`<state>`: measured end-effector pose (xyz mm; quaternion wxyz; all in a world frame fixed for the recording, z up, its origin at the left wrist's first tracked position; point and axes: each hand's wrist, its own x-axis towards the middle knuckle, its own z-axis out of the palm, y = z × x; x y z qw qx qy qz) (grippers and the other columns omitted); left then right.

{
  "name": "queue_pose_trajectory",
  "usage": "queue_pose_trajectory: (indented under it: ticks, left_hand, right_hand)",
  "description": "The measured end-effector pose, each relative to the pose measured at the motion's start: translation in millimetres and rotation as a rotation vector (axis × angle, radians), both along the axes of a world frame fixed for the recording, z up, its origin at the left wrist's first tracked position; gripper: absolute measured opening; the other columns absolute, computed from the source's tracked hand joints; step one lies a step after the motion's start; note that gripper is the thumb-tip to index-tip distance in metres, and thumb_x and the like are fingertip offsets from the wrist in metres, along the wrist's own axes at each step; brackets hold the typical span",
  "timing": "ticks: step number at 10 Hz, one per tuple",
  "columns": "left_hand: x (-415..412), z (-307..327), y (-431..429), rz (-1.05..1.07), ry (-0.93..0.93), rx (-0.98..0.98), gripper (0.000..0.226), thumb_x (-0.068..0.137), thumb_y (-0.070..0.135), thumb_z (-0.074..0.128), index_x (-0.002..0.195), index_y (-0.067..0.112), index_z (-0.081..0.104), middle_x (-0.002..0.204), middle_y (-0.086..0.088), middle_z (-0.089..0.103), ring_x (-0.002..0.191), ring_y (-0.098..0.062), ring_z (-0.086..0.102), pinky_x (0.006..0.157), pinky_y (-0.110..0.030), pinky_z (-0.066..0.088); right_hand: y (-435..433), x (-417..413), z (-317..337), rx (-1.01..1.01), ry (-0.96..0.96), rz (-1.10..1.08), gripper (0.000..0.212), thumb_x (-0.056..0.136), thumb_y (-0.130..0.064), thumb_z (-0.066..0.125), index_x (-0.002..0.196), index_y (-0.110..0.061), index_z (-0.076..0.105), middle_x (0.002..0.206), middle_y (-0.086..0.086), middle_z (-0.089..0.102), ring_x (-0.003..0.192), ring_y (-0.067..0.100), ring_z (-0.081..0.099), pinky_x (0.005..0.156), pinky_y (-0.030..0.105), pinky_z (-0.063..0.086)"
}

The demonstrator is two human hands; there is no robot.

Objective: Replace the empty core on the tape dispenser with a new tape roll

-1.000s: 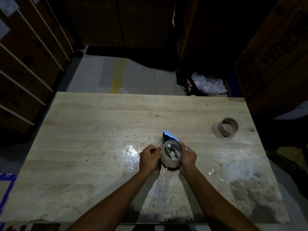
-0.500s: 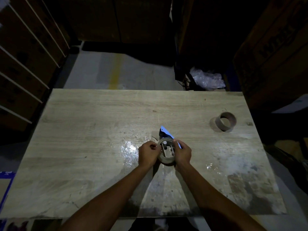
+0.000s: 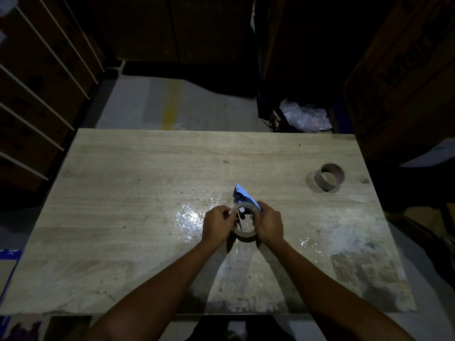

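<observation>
Flanking the roll [image 3: 245,236] on the dispenser [image 3: 242,195]: your left hand [image 3: 216,225] pinches its 9 o'clock edge, right hand [image 3: 269,225] curls round 3 o'clock; core [image 3: 328,177] at 2 o'clock, apart.

two bare forearms lead up to the left hand [image 3: 216,225] and the right hand [image 3: 269,226], both uncovered, with the knuckles catching the dim light. between the arms at the bottom edge shows dark clothing [image 3: 211,328] with a small pale patch [image 3: 236,327], too dim to identify.
</observation>
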<state>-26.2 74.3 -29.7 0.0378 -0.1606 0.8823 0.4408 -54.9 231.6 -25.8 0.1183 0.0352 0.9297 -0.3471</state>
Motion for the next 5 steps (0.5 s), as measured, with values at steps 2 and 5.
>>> queue_pose_trajectory:
  ticks: [2,5]
  left_hand:
    - [11,-2,-9,-0.369,0.231,-0.479,0.027,0.099,0.029,0.050,0.092,0.007,0.064,0.088,-0.012,0.066,0.086,-0.028,0.060,0.066,-0.035,0.044]
    - [8,0,-13,-0.445,0.153,-0.635,0.052,0.100,0.041,0.037,0.135,0.004,0.049,0.137,-0.018,0.054,0.126,-0.032,0.050,0.102,-0.042,0.044]
  right_hand:
    - [8,9,6,0.422,0.190,0.352,0.062,0.100,-0.043,0.044,0.153,-0.013,0.031,0.160,0.009,0.030,0.144,0.032,0.030,0.107,0.047,0.039]
    - [16,-1,17,0.460,0.303,0.431,0.072,0.100,-0.050,0.039,0.156,-0.009,0.020,0.165,0.010,0.016,0.152,0.028,0.015,0.117,0.048,0.028]
